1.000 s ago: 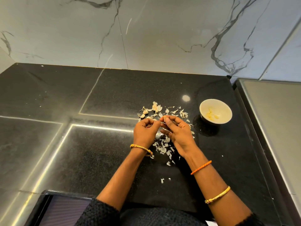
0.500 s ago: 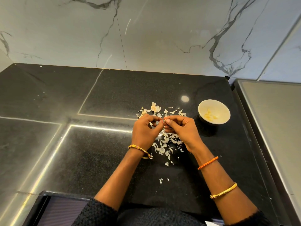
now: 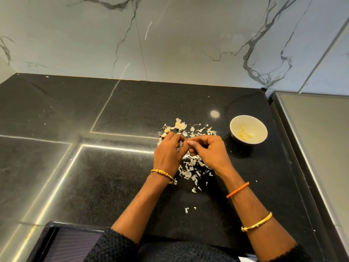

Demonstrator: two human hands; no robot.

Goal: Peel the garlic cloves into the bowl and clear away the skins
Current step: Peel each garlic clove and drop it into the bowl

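Head view, steeply down, close over countertop [image 3: 132, 186].

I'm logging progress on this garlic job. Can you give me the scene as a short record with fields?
left hand: pinches a garlic clove, mostly hidden
right hand: fingertips meet the left at the clove
bowl: white, right of the hands, a few peeled cloves inside
skins: scattered on the black counter under and beyond the hands
unpeeled cloves: a few beyond the left hand

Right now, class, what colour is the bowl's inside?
Cream-white inside the bowl, seen in the head view.
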